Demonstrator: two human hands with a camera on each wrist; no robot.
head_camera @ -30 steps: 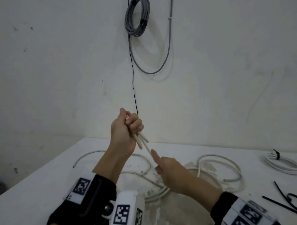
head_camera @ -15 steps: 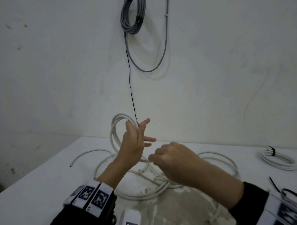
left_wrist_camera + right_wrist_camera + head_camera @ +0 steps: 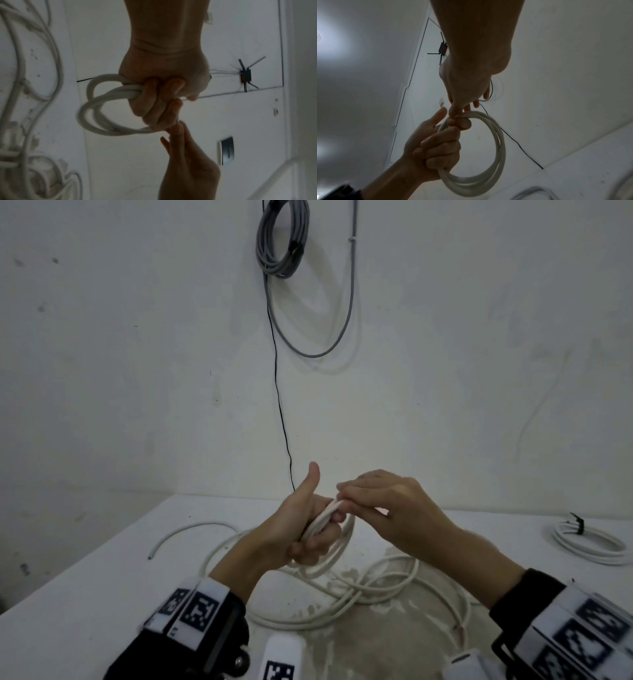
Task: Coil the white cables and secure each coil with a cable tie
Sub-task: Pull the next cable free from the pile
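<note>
At frame centre, a white cable coil (image 3: 337, 546) of a few loops hangs downward from the left hand (image 3: 294, 529), fingers curled round its top, thumb up. The right hand (image 3: 383, 505) pinches the coil's upper strand; loose cable (image 3: 383, 587) trails across the desk (image 3: 102, 594) below. A tied coil (image 3: 589, 542) lies at the right edge.

Head view. Both forearms bare from wrist to cuff. Left hand (image 3: 291, 529): black cuff (image 3: 191, 645) at 7 o'clock carrying white plates printed with black square fiducial markers; a white marker-bearing block sits at 6 o'clock. Right hand (image 3: 387, 508): black sleeve (image 3: 513, 594) at 4 o'clock, with blurred white marker plates on a black frame.
</note>
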